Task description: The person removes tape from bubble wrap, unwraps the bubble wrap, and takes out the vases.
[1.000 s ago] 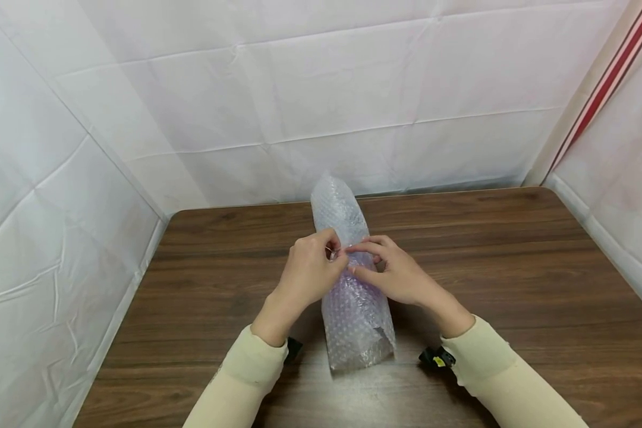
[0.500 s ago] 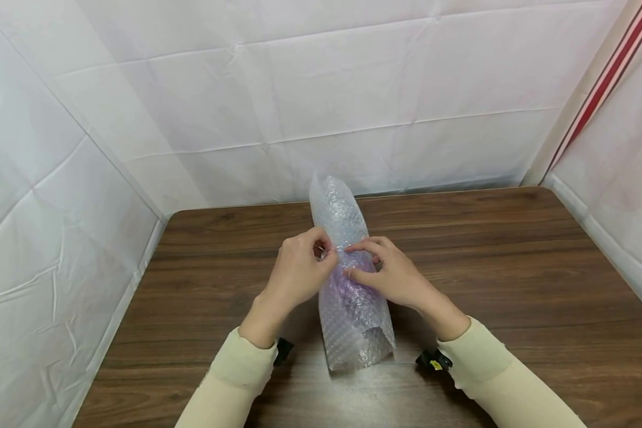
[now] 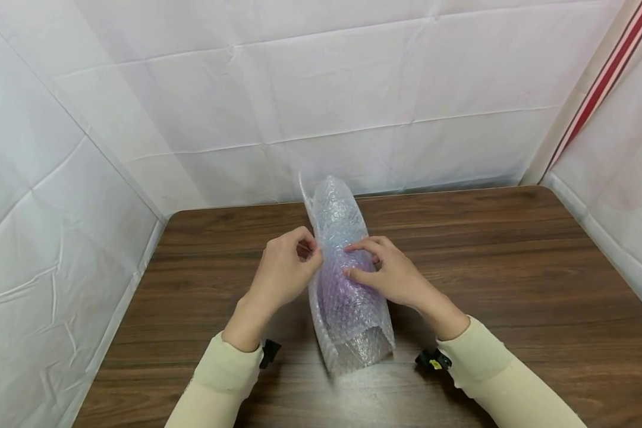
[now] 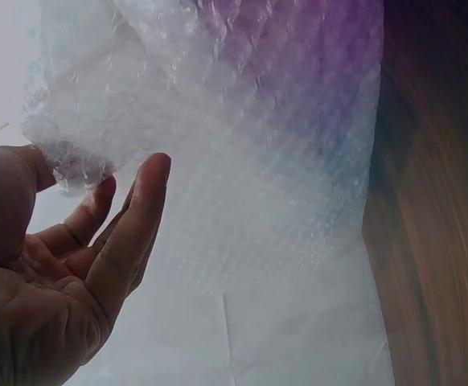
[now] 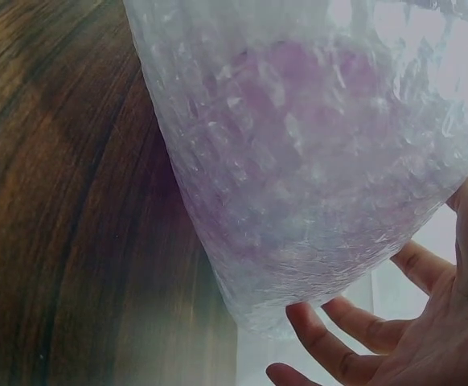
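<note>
A long roll of bubble wrap (image 3: 338, 208) lies on the table, pointing away from me. Inside it a purple and bluish thing (image 3: 345, 291) shows blurred through the layers, its kind hidden. My left hand (image 3: 286, 267) pinches the loose left edge of the wrap between thumb and fingertips, lifting it as a flap; the left wrist view has the wrap's crumpled edge (image 4: 81, 157) at that pinch. On the roll's right side rests my right hand (image 3: 398, 273), thumb and fingers spread. From the right wrist, its fingertips (image 5: 302, 314) are right at the wrap's surface.
The brown wood-grain table (image 3: 503, 255) extends to both sides of the roll. White cloth (image 3: 321, 89) hangs behind it and at the left and right. A red-striped strip (image 3: 604, 89) runs down the right corner. Each sleeve cuff has a small black camera (image 3: 433, 359) beneath it.
My left hand has moved left, drawing the wrap's edge off the roll, so a raised flap stands along its left side. The right hand has stayed nearly in place on the roll.
</note>
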{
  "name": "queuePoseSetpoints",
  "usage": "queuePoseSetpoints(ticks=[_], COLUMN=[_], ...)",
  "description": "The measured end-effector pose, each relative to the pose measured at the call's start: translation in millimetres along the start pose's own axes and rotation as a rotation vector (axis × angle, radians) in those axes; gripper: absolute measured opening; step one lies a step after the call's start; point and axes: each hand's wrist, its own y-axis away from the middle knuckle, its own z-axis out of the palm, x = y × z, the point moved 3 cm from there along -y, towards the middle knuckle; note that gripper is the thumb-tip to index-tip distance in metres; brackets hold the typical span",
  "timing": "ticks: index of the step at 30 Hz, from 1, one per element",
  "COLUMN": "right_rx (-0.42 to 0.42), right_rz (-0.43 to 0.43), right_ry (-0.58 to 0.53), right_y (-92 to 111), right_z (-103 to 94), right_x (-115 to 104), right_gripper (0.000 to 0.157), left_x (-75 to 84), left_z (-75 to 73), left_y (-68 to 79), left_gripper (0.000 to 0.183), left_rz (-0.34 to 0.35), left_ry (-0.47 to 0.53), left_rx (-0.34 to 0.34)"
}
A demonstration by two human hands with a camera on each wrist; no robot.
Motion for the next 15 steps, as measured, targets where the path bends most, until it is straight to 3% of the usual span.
queuePoseSetpoints(ticks=[10,15], right_rx=[-0.007,-0.012], right_rz=[-0.016,-0.025], right_ry=[0.007,0.060], right_y=[-0.4,0.3], right_z=[3.3,4.7], right_x=[2.9,1.6], right_gripper=[0.049,0.050], left_x=[-12.0,-18.5], left_z=[-9.3,-13.8], left_y=[4.8,7.5], left_gripper=[0.005,0.013], left_rz=[-0.030,-0.038], left_ry=[0.018,0.041], left_rx=[-0.013,-0.035])
